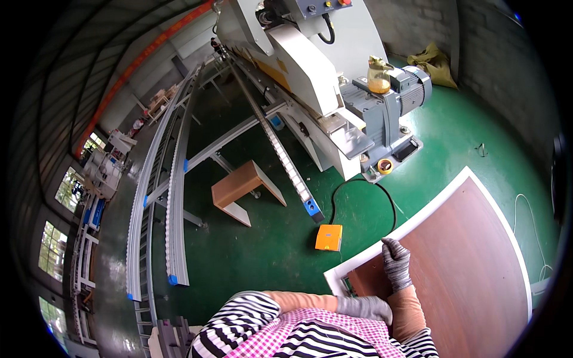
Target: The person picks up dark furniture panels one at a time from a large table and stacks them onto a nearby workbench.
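Both of my hands wear grey knitted gloves, and tan sleeve covers wrap the forearms. My left hand [365, 308] reaches across my body to the right forearm, with its fingers bent against the tan sleeve cover [408, 310] there; the fingertips are partly hidden. Raised in a fist, my right hand [397, 264] shows nothing in it. It appears over the near left part of a large brown board [471, 238] with a white border. I cannot tell whether the fist touches the board.
An orange box [329, 237] sits on the green floor beside a black cable [391, 200]. Ahead stands a long white machine [304, 65] with a grey motor [412, 89]. Roller rails [179, 221] run along the left. A brown bench-shaped panel piece [239, 185] stands between them.
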Tool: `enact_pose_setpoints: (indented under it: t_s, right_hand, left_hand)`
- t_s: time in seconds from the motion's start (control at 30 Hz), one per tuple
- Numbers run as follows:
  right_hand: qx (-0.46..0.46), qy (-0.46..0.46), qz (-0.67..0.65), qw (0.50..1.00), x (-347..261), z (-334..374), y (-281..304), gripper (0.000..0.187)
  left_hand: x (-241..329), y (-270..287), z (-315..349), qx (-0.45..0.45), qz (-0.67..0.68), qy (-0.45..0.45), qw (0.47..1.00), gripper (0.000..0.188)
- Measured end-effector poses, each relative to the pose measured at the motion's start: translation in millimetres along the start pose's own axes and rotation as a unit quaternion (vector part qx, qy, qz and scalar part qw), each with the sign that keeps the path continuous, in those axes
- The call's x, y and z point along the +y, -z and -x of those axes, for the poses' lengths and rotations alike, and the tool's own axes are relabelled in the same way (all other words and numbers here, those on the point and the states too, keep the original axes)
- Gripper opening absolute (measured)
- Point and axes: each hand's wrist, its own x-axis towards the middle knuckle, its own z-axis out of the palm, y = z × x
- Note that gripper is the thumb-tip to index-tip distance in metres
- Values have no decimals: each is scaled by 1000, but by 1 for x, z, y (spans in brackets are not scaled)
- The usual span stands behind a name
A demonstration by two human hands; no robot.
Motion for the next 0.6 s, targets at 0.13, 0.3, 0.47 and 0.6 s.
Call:
enact_pose_setpoints:
  t_s: [0.13,0.3,0.47,0.6]
  right_hand:
    - [42,-3,-3,999,1,-2,0,14]
    - [71,-5,-13,997,13,-2,-3,14]
    - [81,26,21,996,11,-3,-4,14]
    - [89,14,-13,996,20,-1,-11,16]
  left_hand:
    - [56,38,48,206,53,163,963,30]
    - [125,65,74,355,93,141,919,26]
    - [206,99,61,418,-410,16,811,25]
    - [266,107,54,388,-501,-39,773,18]
